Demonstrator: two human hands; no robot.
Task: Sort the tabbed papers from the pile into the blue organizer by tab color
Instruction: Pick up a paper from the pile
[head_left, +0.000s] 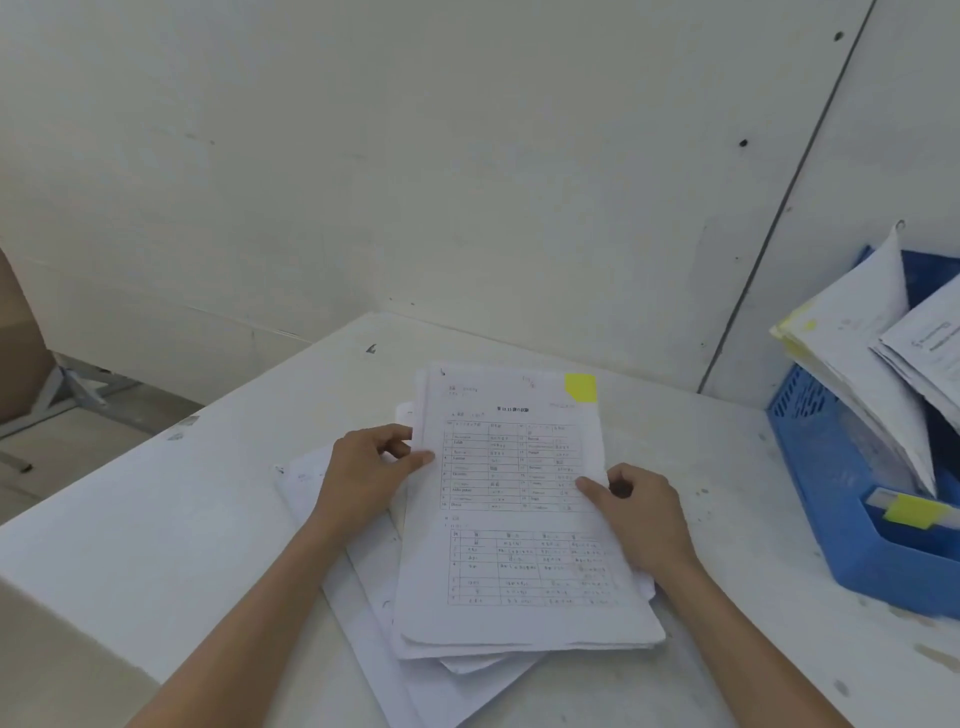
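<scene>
A pile of printed papers (519, 571) lies on the white table in front of me. The top sheet carries a yellow tab (581, 387) at its upper right corner. My left hand (363, 467) pinches the left edge of the top sheets, thumb on top. At the pile's right edge, my right hand (639, 512) grips the sheets the same way. The blue organizer (852, 499) stands at the right, with filed papers (862, 364) leaning in it, some showing yellow tabs at their left edge.
More loose sheets (311, 483) spread out under the pile to the left. A yellow label (909, 511) sits in the organizer's front compartment. The table (182, 519) stands in a wall corner; its left edge drops to the floor, where a metal frame (78, 389) stands.
</scene>
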